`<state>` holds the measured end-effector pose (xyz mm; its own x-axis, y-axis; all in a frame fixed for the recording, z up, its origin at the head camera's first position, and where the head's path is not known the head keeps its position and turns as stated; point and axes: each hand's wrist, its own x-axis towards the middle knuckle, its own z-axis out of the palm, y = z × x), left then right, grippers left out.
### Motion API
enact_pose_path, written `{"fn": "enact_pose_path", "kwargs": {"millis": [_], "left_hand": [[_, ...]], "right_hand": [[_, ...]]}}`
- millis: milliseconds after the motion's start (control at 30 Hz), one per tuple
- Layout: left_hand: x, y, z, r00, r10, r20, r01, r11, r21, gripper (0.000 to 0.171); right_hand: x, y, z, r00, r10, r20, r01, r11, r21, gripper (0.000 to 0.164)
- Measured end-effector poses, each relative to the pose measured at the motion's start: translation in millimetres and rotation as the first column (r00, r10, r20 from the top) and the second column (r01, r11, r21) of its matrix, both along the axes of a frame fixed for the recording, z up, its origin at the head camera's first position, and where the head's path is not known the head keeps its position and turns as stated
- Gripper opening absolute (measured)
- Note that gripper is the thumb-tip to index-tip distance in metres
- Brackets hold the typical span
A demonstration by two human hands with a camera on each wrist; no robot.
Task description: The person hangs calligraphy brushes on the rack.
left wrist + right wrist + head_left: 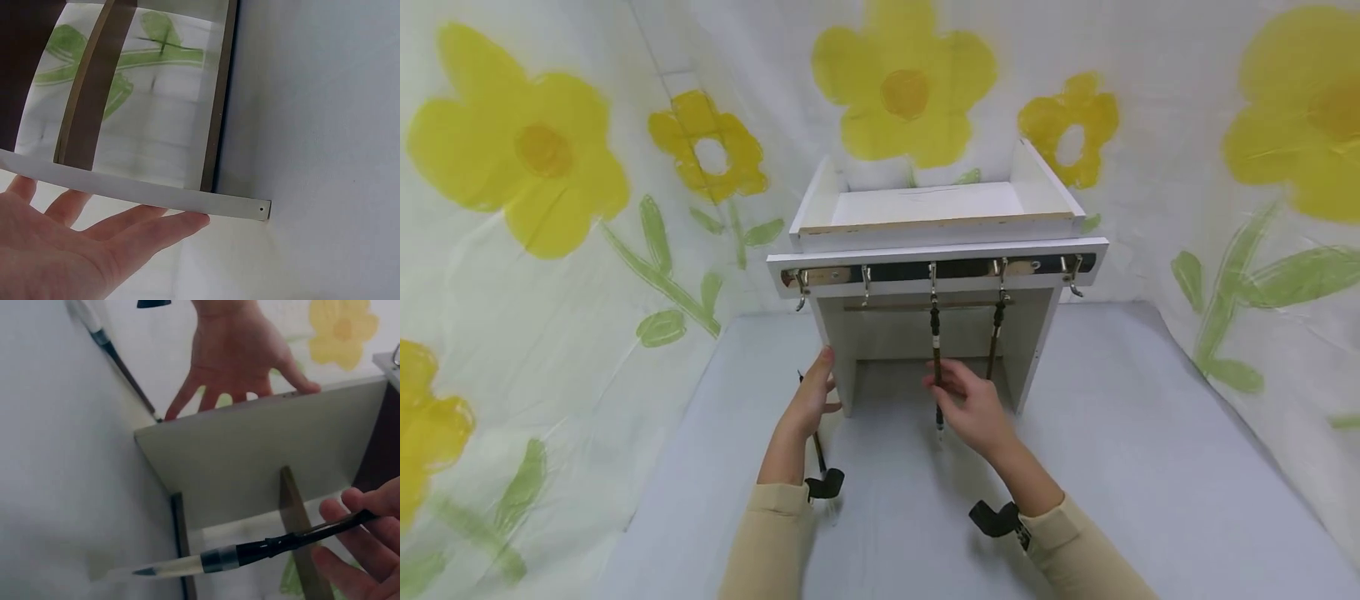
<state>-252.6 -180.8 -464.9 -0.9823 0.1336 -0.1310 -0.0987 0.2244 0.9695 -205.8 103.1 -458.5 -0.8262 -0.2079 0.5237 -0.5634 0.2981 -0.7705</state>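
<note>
Your right hand [973, 412] is pinching the shaft of a calligraphy brush [936, 367] between curled fingertips [350, 503], and that brush is hanging by its top from the middle hook [932, 273] of the rack, its pale tip pointing down toward the counter [1112, 433]. Your left hand [811, 398] is resting with straight, spread fingers [156, 219] flat against the left side panel [835, 350] of the white stand [936, 250], gripping nothing. Just behind that hand a second brush [115, 356] is lying on the counter beside the panel. A third brush [996, 337] is hanging from the next hook to the right, close to the one you are holding. Around the stand, a white cloth printed with yellow flowers [902, 83] is forming the backdrop.
</note>
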Motion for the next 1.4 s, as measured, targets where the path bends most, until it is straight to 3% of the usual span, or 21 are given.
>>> {"fn": "enact_pose_path", "kwargs": {"millis": [200, 367, 500, 700, 967, 1067, 1167, 1400], "left_hand": [[3.5, -5.3, -5.0, 1.000, 0.024, -0.008, -0.024, 1.000, 0.002, 0.087], [1.9, -0.8, -2.4, 1.000, 0.001, -0.013, -0.001, 1.000, -0.008, 0.088], [2.8, 1.3, -0.9, 1.000, -0.006, -0.014, 0.006, 1.000, -0.015, 0.086], [2.4, 1.1, -1.1, 1.000, -0.008, -0.022, 0.008, 1.000, -0.005, 0.086], [1.5, 0.3, -1.0, 1.000, -0.003, -0.026, 0.002, 1.000, -0.017, 0.085], [1.9, -0.2, 0.0, 1.000, 0.003, -0.013, -0.003, 1.000, -0.016, 0.088], [2.4, 0.1, -0.9, 1.000, 0.002, 0.004, -0.002, 1.000, -0.014, 0.091], [2.2, 0.2, -1.4, 1.000, -0.008, 0.002, 0.008, 1.000, -0.008, 0.091]], "right_hand": [[-4.5, -4.6, -2.3, 0.998, 0.030, -0.063, -0.029, 1.000, 0.010, 0.036], [-0.4, 1.0, 0.7, 0.983, -0.061, -0.173, 0.069, 0.997, 0.039, 0.041], [7.1, 7.1, 9.3, 0.968, -0.104, -0.230, 0.111, 0.994, 0.018, 0.041], [19.9, 18.6, 31.3, 0.963, -0.125, -0.239, 0.120, 0.992, -0.038, 0.043], [37.9, 29.6, 68.2, 0.886, -0.239, -0.397, 0.189, 0.969, -0.161, 0.042], [43.2, 34.8, 79.2, 0.867, -0.295, -0.401, 0.222, 0.950, -0.218, 0.039], [43.0, 43.6, 78.2, 0.860, -0.365, -0.356, 0.268, 0.918, -0.293, 0.040], [18.7, 73.7, 51.5, 0.824, -0.551, -0.132, 0.455, 0.782, -0.427, 0.046]]}}
